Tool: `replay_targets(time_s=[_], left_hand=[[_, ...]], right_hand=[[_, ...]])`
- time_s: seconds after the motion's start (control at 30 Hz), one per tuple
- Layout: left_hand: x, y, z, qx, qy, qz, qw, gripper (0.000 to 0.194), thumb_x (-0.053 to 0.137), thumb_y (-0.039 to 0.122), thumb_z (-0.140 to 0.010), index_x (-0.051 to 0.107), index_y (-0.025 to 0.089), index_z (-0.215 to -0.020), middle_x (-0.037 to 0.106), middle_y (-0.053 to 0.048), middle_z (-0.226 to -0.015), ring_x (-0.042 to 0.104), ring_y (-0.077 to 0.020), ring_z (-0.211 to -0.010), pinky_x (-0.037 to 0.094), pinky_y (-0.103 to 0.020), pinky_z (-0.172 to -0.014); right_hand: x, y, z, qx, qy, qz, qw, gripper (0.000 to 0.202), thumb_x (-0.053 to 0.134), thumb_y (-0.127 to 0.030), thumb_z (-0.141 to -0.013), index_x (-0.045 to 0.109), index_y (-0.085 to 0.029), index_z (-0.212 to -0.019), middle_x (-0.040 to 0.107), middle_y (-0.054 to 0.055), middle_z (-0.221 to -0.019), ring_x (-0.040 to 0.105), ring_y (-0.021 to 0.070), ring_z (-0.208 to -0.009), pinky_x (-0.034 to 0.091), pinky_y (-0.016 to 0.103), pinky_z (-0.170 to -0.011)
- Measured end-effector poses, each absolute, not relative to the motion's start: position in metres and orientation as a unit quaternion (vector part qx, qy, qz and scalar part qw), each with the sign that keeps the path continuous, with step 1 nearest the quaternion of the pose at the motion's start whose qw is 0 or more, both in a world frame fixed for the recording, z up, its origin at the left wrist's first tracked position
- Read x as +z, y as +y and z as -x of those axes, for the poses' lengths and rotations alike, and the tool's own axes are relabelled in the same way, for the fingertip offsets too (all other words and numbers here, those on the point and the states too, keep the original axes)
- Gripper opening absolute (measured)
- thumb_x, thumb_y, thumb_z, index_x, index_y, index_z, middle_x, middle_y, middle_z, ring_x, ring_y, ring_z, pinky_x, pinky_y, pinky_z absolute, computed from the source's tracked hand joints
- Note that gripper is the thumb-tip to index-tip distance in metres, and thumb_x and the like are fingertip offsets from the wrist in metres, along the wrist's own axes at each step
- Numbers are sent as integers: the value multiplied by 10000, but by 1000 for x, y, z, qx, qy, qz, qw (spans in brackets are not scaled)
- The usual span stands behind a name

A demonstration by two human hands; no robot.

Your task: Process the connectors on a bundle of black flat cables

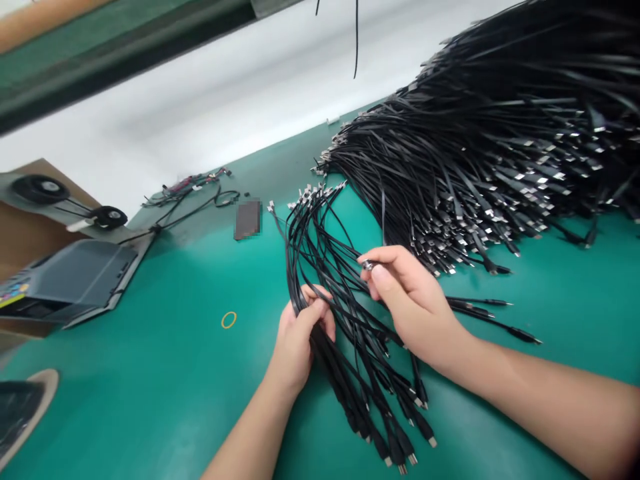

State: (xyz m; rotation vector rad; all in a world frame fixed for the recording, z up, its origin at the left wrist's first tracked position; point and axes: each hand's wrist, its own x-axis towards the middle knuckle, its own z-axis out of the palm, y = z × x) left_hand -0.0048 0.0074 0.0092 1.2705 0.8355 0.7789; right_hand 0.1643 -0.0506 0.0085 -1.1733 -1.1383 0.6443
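Think of a clock face with its center in the middle of the view. The left hand (301,330) is at six o'clock. Its fingers curl around a bunch of black cables (327,353), with the thumb pressed on top. The bunch runs from twelve o'clock, where its small ends fan out, down to five o'clock, where its bigger plugs hang. The right hand (423,310) is at four o'clock and pinches a shiny plug (369,265) between thumb and first finger. I can't tell which cable it belongs to.

To do this well, the left hand should squeeze just enough so no cable slips. The right hand should hold the plug by its sides and pull softly, because these thin cables look easy to tangle. Lining up the ends would help too, as they look uneven.

A big pile of cables (480,133) sits at two o'clock, and a yellow rubber band (229,321) lies at eight o'clock on the green table (170,393).

I can't read any words or brand names. The gray machine (85,273) near nine o'clock has colored buttons (17,291), but any marks there are too small. The dark patch (247,220) near nine o'clock is too blurry to read.
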Motion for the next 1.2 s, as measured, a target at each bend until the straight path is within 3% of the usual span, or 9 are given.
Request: replay_targets(time_s=[0.17,0.3,0.37,0.47,0.6,0.8,0.9,1.07,1.2], left_hand=[[12,4,3,358,356,-550,666,176,701,272,-808,606,183,-927,506,50,-639,453,-93,-511,331,-219,-526],[14,1,2,387,373,-525,660,247,753,302,-781,626,180,-955,550,43,-685,501,-93,-553,393,-204,-548],[12,2,3,388,369,-519,666,240,726,284,-815,618,188,-1007,566,43,-708,535,-100,-588,428,-204,-573],[7,4,4,405,350,-514,670,252,672,242,-852,542,223,-1067,620,38,-792,531,-99,-559,430,-216,-540],[7,4,1,456,338,-487,664,226,575,224,-870,466,236,-1068,651,-12,-951,521,-111,-531,397,-245,-487],[12,2,1,456,286,-434,723,252,595,106,-673,554,202,-902,417,33,-777,446,-106,-623,379,-235,-547],[12,2,2,444,280,-450,722,272,622,85,-700,569,208,-936,412,36,-778,445,-104,-623,387,-239,-562],[3,5,5,427,330,-494,682,324,728,161,-826,586,225,-1110,536,23,-897,541,-104,-738,456,-234,-696],[-6,10,6,427,365,-517,646,343,799,295,-799,611,211,-1074,588,15,-884,568,-123,-771,465,-244,-748]], right_hand=[[18,-57,-164,346,-631,428,547,163,471,-215,-1007,629,-191,-1036,675,35,-944,620,156,-881,496,303,-835],[22,-62,-163,466,-613,366,522,204,484,-298,-1006,636,-183,-1077,685,32,-923,585,105,-625,491,237,-580],[23,-62,-161,508,-598,381,489,199,478,-284,-1002,641,-181,-1054,664,0,-805,553,82,-520,444,203,-488],[18,-58,-159,473,-598,452,463,174,490,-229,-975,660,-189,-970,622,-31,-678,588,89,-532,446,185,-500],[4,-46,-158,453,-511,544,488,173,467,-294,-989,607,-195,-1011,652,-15,-694,633,121,-587,485,210,-542],[6,-45,-162,456,-485,525,531,255,465,-408,-1007,543,-196,-887,425,-79,-602,388,81,-506,339,194,-479],[13,-53,-160,486,-543,466,502,222,584,-393,-952,568,-185,-878,514,-48,-720,426,87,-614,369,199,-547],[11,-58,-155,453,-625,463,436,62,649,-187,-867,590,-197,-884,546,-65,-714,426,87,-604,339,206,-549],[6,-57,-156,408,-646,472,440,117,590,-252,-940,574,-190,-842,507,-66,-684,414,86,-606,319,217,-560]])
